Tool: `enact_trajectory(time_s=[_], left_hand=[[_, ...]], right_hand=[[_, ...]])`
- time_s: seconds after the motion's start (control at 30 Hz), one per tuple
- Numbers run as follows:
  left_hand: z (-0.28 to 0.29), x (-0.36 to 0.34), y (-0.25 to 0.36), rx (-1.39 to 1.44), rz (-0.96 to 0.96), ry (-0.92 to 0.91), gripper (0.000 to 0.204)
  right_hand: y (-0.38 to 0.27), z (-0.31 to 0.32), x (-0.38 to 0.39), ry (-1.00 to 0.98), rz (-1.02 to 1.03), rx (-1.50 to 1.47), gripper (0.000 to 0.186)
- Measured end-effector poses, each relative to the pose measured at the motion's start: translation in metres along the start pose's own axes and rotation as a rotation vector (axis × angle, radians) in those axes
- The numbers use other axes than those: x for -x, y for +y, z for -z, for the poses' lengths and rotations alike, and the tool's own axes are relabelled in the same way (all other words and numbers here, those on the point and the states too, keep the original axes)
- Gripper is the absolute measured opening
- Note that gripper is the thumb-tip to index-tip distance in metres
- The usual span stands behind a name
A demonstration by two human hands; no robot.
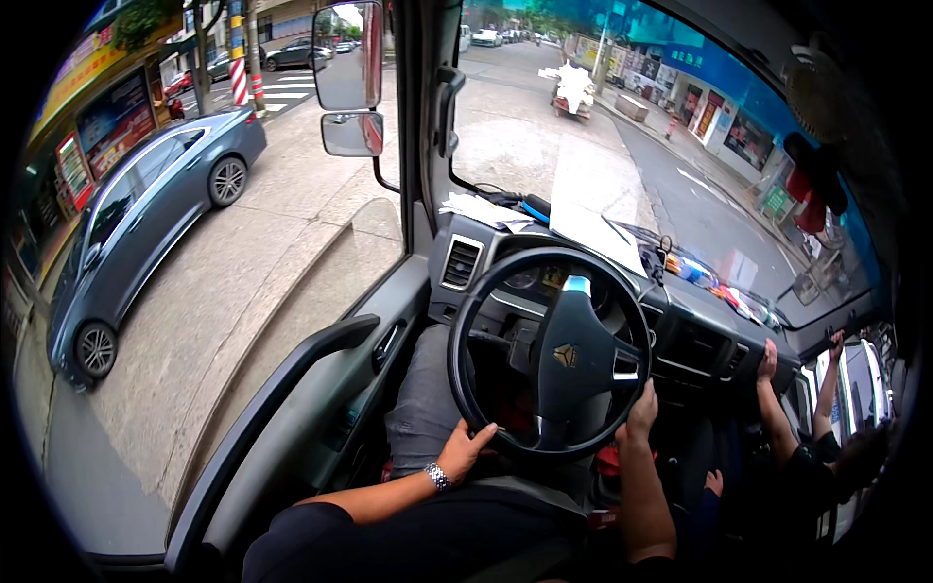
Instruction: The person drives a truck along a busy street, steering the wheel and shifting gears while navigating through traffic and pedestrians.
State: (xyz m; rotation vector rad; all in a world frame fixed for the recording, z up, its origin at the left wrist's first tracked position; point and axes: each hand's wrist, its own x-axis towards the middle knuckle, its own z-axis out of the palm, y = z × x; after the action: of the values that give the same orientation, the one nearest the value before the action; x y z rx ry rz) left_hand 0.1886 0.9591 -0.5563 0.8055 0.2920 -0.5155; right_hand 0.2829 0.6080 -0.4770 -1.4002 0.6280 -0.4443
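Note:
A black steering wheel (468,389), turned so that its spokes sit at a slant, fills the middle of the view. My left hand (465,453), below a metal-banded wristwatch (437,475), holds the lower left of the rim; its thumb lies along the rim and the other fingers are mostly hidden. At the lower right, my right hand (639,414) is closed round the rim, the fingertips partly out of sight. Behind the wheel shows part of the instrument cluster (525,278). My leg in grey trousers (423,403) is beside the door.
Papers (593,233) and cables lie on the dashboard. A dark sedan (160,209) stands outside on the left, beyond the side mirrors (347,58). Ahead, a loaded three-wheeler (571,89) is on the road. Passengers' arms (777,418) reach forward at the right.

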Motion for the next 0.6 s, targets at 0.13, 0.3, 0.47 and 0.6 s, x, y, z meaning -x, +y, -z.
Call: enact_trajectory(time_s=[0.13,0.3,0.47,0.6], left_hand=[[0.021,-0.019,0.027,0.055,-0.15,0.172,0.039],[0.063,-0.068,0.071,0.108,-0.366,0.324,0.046],[0.061,-0.088,0.121,-0.076,-0.611,0.36,0.042],[0.045,-0.081,0.176,-0.349,-0.772,0.307,0.043]], right_hand=[[-0.018,-0.02,-0.074,-0.008,0.25,0.565,0.049],[-0.087,-0.155,-0.094,-0.141,0.386,1.421,0.073],[-0.084,-0.291,-0.095,-0.454,0.542,1.668,0.079],[-0.057,-0.368,-0.041,-0.729,0.822,1.663,0.068]])
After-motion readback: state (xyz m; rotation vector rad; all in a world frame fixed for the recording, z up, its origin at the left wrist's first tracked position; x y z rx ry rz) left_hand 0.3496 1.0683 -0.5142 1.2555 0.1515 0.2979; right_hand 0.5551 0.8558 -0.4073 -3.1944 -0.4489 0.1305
